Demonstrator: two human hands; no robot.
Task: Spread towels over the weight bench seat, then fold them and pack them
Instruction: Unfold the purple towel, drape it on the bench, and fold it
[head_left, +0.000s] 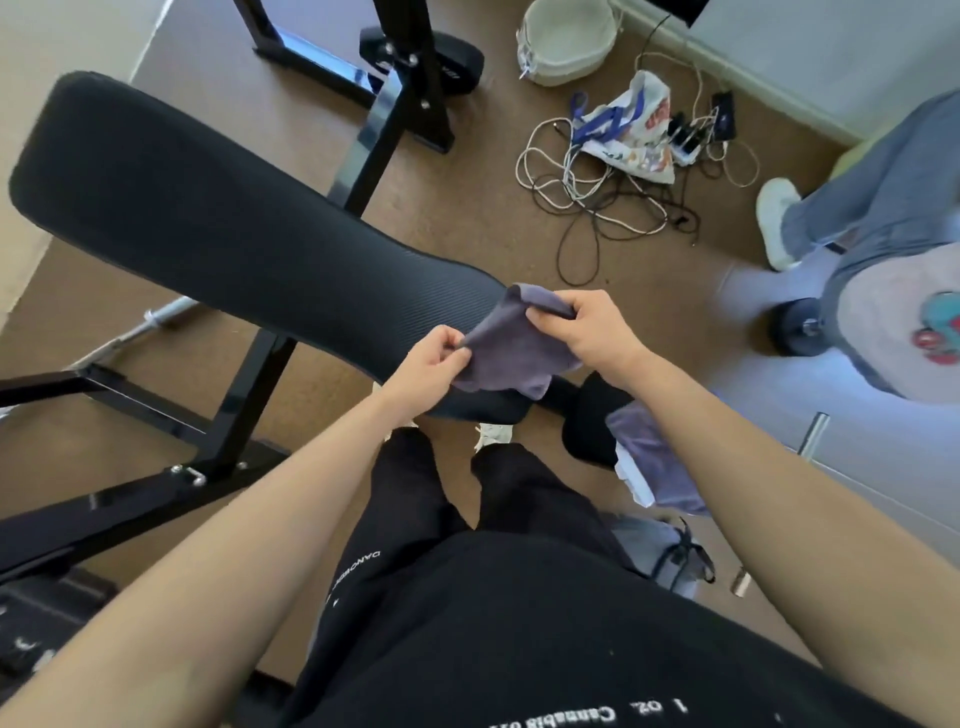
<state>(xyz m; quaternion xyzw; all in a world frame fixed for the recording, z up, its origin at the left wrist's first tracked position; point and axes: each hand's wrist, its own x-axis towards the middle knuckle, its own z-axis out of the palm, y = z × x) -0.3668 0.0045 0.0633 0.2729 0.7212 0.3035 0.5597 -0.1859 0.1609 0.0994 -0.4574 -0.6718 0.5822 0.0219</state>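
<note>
Purple-grey towel (511, 348) hangs bunched between my hands over the narrow near end of the black bench pad (208, 208). Its lower folds hide that end of the pad, and I cannot tell how much of the cloth actually rests on it. My left hand (431, 364) pinches the left edge between thumb and fingertips. My right hand (587, 327) curls over the upper edge and pinches it, so the fingers there are mostly tucked out of sight. My right forearm partly covers a second pile of towels (649, 457), purple over something white, lying against a black round pad (592, 415); how many are in it I cannot make out. My own legs and shirt block the floor below.

The bench pad is ribbed and runs away to the upper left on a glossy black frame (249, 395). Brown carpet (467, 218) covers the floor. On it lie a tangle of cables (587, 192), a printed bag (634, 130) and a pale basket (566, 41) cut off by the top edge. At the right edge stands another person's jeans leg (857, 182) and white shoe (779, 218), partly cropped, beside a blurred dark dumbbell (795, 327).
</note>
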